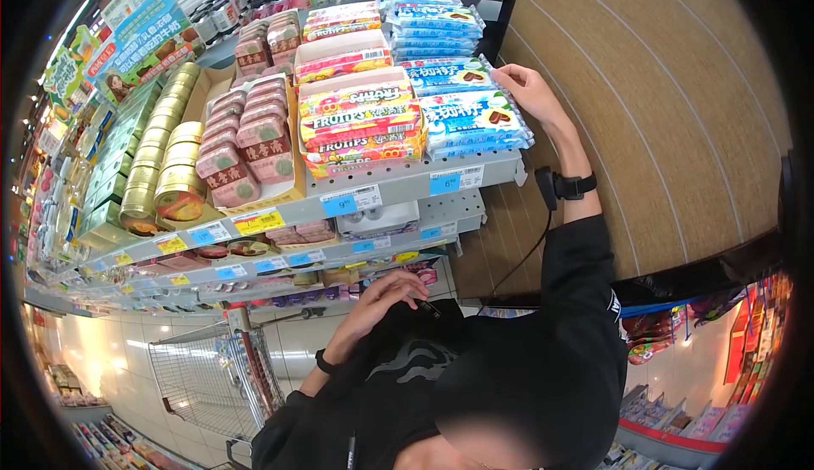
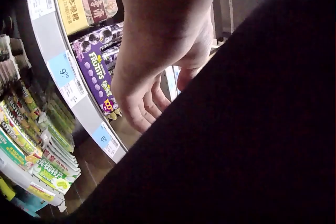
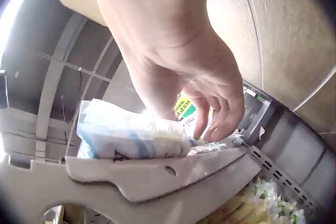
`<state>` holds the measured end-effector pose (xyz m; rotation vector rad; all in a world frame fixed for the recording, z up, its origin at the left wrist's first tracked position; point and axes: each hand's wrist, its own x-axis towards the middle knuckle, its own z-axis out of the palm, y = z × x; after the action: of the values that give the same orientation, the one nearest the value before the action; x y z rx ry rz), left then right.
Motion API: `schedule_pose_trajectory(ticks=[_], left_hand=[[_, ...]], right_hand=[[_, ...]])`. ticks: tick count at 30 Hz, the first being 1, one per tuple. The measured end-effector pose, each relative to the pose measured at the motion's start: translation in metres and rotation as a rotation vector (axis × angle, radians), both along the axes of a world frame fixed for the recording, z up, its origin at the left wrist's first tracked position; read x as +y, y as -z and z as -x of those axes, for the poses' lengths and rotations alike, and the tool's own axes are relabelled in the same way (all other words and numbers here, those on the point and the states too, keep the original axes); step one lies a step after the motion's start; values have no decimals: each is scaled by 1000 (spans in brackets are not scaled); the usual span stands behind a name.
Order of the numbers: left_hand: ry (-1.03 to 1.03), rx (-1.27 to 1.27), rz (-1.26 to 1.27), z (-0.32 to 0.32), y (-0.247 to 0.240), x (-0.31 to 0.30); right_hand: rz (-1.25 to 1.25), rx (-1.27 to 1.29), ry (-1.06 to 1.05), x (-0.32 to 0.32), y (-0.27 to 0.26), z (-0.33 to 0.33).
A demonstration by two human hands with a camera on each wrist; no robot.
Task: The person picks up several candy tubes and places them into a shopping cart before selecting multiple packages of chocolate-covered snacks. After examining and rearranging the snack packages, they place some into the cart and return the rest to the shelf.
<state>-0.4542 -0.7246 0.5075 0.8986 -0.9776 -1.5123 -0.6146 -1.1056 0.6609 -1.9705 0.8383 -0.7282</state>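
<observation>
The right hand (image 1: 534, 97) has its fingers bent at the outer edge of blue-and-white packets (image 1: 471, 122) stacked at a shelf's (image 1: 502, 162) right end; whether it pinches one cannot be told. Fruitips boxes (image 1: 360, 122) crowd the packets' left, pink packs (image 1: 267, 131) and gold tins (image 1: 180, 169) beyond, while a brown striped panel (image 1: 661, 131) closes off the right. The left hand (image 1: 386, 294) hovers, fingers loosely curled.
</observation>
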Motion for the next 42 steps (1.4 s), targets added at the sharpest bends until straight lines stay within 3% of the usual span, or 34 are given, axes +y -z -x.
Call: schedule_pose_trajectory(ticks=[2,10,14,16,20,24,26,27,29,30,32,33,34,36,38,42], left_hand=[[-1,11,-13,2,1,1],[-38,-31,-54,10,2,10],[-229,-14,-131,-2,10,34],[-409,10,-118,-12,22,60],[-1018,-147,-335,-38,20,145],[-1559,-306,-511,-46,10,241],[-1670,-447,-624,-63,26,301],[-1678,-444,-633,-69,38,330],[-1610,-739,-832,-78,64,381],[-1610,-730,-839,-80,77,400],[-1241,-679,-1210,-80,86,420],[-1052,-797,-1223,-75,77,425],[-1048,-782,-1222,-74,76,437],[-857,-618,-1163,-73,79,468],[-830,-480,-1164,-75,81,514],[-928,-310,-1352,-70,123,650]], right_hand=[[-11,-120,-27,1,7,-3],[128,-121,-34,-12,23,2],[168,-234,161,15,16,12],[198,-423,319,54,13,25],[544,-666,690,144,33,38],[593,-772,641,192,62,23],[598,-840,588,213,76,10],[647,-836,492,223,85,7],[675,-828,327,252,92,-2],[676,-822,319,270,96,-7],[540,-848,25,306,107,-18],[466,-741,-58,327,114,-19],[392,-631,-141,344,122,-20],[496,-453,-404,366,139,-39],[499,-376,-564,400,156,-69],[199,-21,-736,487,187,-128]])
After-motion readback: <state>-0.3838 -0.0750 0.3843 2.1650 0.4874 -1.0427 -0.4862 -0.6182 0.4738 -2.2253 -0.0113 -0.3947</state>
